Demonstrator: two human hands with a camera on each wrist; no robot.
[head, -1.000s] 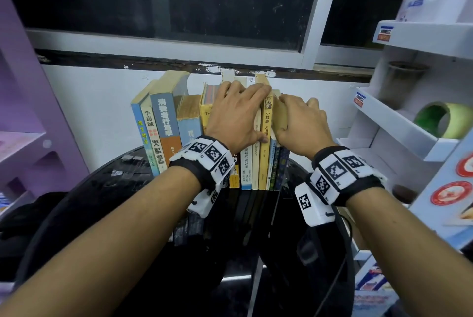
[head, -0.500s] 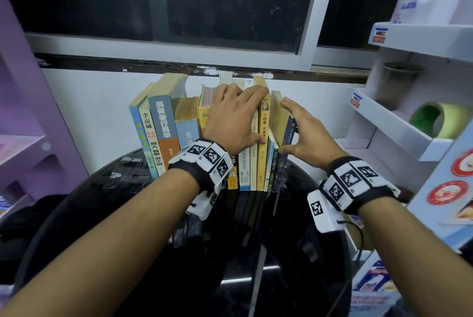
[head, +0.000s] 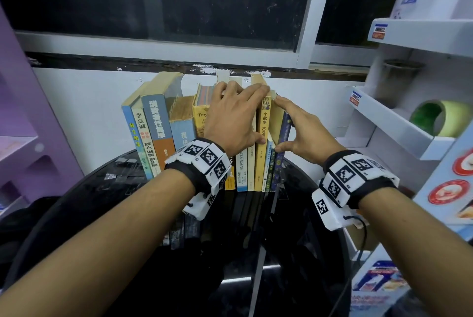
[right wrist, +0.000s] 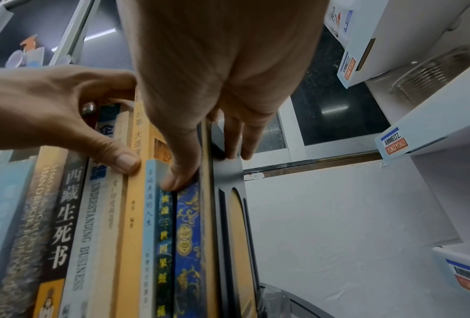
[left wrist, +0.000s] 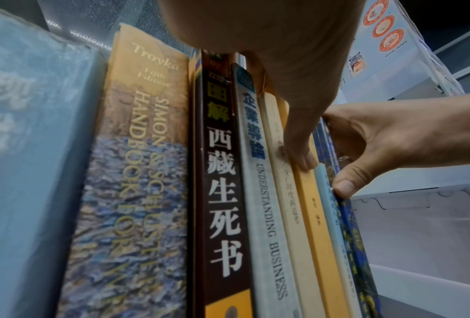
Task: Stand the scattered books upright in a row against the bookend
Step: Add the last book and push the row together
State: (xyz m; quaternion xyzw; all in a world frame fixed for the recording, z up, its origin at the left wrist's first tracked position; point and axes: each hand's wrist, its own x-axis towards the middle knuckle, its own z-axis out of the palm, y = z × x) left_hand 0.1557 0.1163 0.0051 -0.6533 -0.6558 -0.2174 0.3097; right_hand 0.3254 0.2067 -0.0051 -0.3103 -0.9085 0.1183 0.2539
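A row of books stands upright on the black round table against the white wall. My left hand lies over the middle books. Its fingers curl over their tops and its thumb presses the orange spine. My right hand clasps the right end of the row. Its thumb is on the thin spines beside the dark blue patterned book, and its fingers lie on the outer face of the grey bookend. Those end books stand nearly straight against the bookend.
A white shelf unit stands close on the right, with a green tape roll in it. A purple shelf is on the left. A window frame runs above the books. A boxed item sits at lower right.
My right hand came off the tops of the right-hand books and took hold of the row's right end. The end books that tilted out now stand closer in. My left hand stayed put.
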